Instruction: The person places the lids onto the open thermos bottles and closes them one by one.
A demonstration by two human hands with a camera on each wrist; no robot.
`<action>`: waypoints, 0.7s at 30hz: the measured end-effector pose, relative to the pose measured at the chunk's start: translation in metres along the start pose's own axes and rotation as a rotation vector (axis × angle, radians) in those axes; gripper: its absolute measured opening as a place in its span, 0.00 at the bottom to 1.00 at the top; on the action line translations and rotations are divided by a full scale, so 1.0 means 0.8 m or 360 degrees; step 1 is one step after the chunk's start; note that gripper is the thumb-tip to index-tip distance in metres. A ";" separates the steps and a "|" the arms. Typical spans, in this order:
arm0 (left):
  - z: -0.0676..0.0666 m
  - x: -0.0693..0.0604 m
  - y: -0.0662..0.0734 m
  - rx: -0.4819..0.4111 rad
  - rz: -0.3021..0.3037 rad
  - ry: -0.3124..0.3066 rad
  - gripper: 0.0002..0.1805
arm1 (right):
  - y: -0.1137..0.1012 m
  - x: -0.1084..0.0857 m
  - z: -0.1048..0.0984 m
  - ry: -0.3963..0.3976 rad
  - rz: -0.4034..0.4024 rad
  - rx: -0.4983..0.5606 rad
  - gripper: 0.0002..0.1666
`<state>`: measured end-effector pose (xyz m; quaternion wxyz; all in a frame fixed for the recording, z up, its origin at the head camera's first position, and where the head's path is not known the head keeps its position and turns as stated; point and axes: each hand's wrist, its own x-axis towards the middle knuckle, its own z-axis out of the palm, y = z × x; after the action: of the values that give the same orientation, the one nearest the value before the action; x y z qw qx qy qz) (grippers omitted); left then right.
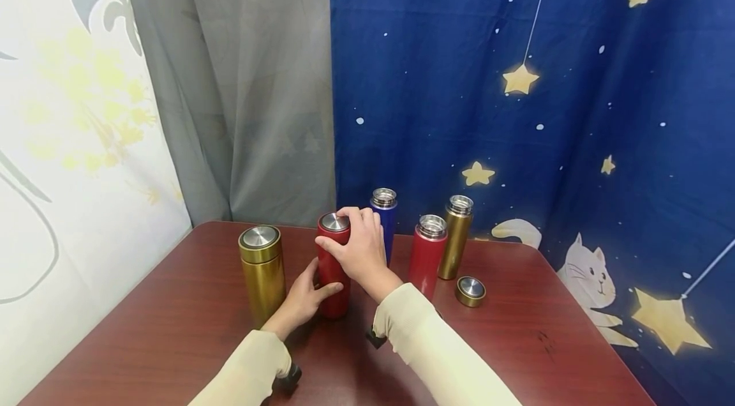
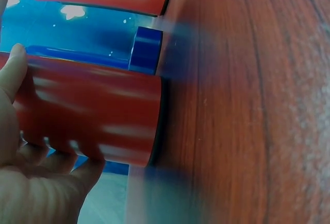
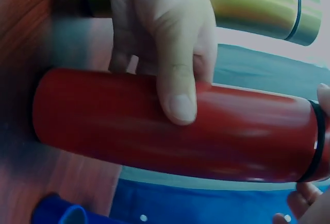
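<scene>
A closed red bottle (image 1: 334, 275) stands upright on the table, its lid topped with a silver disc. Around its lower body my left hand (image 1: 300, 302) (image 2: 36, 177) (image 3: 172, 38) is wrapped, thumb on the near side and fingers on the far side. My right hand (image 1: 365, 249) grips the lid from above, fingers and thumb at its rim. In the right wrist view, the right fingers (image 3: 305, 203) show at the lid end of the red bottle (image 3: 129, 126), beyond a black ring. The left wrist view shows the lower part of the red bottle (image 2: 98, 110).
A large gold bottle (image 1: 263, 278) with its lid on stands left. Behind and right are lidless blue (image 1: 386, 221), red (image 1: 427, 259) and gold bottles (image 1: 456, 240). A gold lid (image 1: 470, 292) lies on the table (image 1: 517, 342) at the right. Curtains hang behind.
</scene>
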<state>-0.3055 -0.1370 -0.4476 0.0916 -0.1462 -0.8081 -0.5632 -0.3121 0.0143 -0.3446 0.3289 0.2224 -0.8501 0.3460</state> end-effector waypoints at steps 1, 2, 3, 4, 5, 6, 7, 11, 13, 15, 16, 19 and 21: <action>0.000 0.000 0.000 -0.0001 -0.0007 -0.0003 0.37 | 0.000 0.000 -0.001 -0.0050 0.0032 0.0032 0.35; 0.000 0.000 0.000 -0.0001 0.0000 -0.0007 0.37 | 0.000 0.001 -0.002 -0.0110 0.0062 0.0097 0.37; 0.000 0.000 0.000 -0.0006 -0.0003 -0.0007 0.37 | 0.002 0.001 -0.003 -0.0171 0.0084 0.0182 0.37; 0.000 0.000 0.001 -0.0014 -0.0008 -0.0008 0.37 | 0.004 0.002 -0.004 -0.0241 0.0108 0.0295 0.38; 0.000 0.000 0.001 -0.0016 -0.0009 -0.0012 0.37 | 0.006 0.003 -0.006 -0.0307 0.0122 0.0420 0.38; 0.000 0.000 0.002 -0.0021 -0.0008 -0.0016 0.37 | 0.008 0.003 -0.008 -0.0376 0.0127 0.0546 0.38; 0.000 0.000 0.002 -0.0024 -0.0005 -0.0025 0.38 | 0.011 0.005 -0.010 -0.0447 0.0136 0.0651 0.38; 0.000 0.001 0.003 -0.0071 -0.0006 -0.0051 0.38 | 0.021 0.009 -0.018 -0.0622 0.0116 0.0894 0.36; 0.000 0.000 0.002 -0.0090 -0.0001 -0.0049 0.38 | 0.025 0.011 -0.020 -0.0666 0.0110 0.0906 0.35; -0.001 -0.001 0.001 -0.0089 0.0001 -0.0037 0.38 | 0.027 0.012 -0.022 -0.0685 0.0090 0.0901 0.34; -0.002 -0.001 0.000 -0.0078 0.0000 -0.0037 0.38 | 0.028 0.012 -0.023 -0.0693 0.0082 0.0885 0.34; -0.002 -0.001 -0.002 -0.0050 0.0002 -0.0049 0.38 | 0.030 0.013 -0.025 -0.0711 0.0074 0.0801 0.34; -0.002 0.001 -0.004 -0.0037 0.0009 -0.0056 0.39 | 0.032 0.014 -0.026 -0.0701 0.0069 0.0723 0.34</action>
<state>-0.3075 -0.1391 -0.4494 0.0771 -0.1594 -0.8025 -0.5697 -0.3266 0.0447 -0.3363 0.0714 0.3414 -0.8065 0.4775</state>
